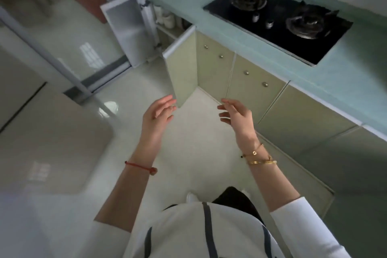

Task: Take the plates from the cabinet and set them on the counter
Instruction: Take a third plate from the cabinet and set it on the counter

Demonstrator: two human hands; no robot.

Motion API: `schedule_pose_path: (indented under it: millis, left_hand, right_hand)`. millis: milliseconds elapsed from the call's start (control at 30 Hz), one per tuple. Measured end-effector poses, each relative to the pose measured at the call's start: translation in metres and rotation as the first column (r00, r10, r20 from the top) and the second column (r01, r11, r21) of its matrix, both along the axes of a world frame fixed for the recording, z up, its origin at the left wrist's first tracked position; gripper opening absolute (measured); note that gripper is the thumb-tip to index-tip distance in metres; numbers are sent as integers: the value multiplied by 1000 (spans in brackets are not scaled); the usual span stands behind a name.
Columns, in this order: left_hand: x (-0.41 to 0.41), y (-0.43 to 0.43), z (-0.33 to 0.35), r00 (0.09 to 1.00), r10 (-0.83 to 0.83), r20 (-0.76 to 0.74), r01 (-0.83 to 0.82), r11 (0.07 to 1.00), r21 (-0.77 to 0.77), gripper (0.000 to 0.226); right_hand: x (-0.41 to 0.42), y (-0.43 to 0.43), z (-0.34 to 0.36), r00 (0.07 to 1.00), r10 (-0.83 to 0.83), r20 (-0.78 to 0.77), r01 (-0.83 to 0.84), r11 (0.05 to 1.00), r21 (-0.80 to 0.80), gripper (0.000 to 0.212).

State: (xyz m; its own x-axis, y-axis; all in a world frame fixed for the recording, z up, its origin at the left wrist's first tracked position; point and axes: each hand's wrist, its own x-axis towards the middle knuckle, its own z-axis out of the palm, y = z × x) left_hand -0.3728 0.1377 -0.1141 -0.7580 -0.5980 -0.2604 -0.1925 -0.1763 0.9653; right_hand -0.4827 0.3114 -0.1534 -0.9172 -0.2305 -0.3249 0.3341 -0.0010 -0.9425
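Kitchen with a pale floor (194, 153). My left hand (157, 115) and right hand (236, 116) hang above it, just out from the counter (188, 8), fingers loosely spread and holding nothing. Farther on, under the counter, the cabinet (170, 32) stands open. White crockery (167, 18) sits inside, too blurred to tell whether it is plates.

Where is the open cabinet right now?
The cabinet sits upper centre in the head view, under the counter, left of the hob, beyond the left hand.
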Motion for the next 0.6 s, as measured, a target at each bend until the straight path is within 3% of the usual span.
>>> schedule_pose_path:
  millis: [300,600]
  left_hand:
    - [44,-107,-16,961,275,18,-275,960,54,31]
    - [4,-226,-15,907,421,9,-421,906,43,33]
  right_hand:
    - [1,-134,-10,974,227,26,-228,973,23,22]
    - [-57,-284,-9,914,407,0,-407,914,-1,23]
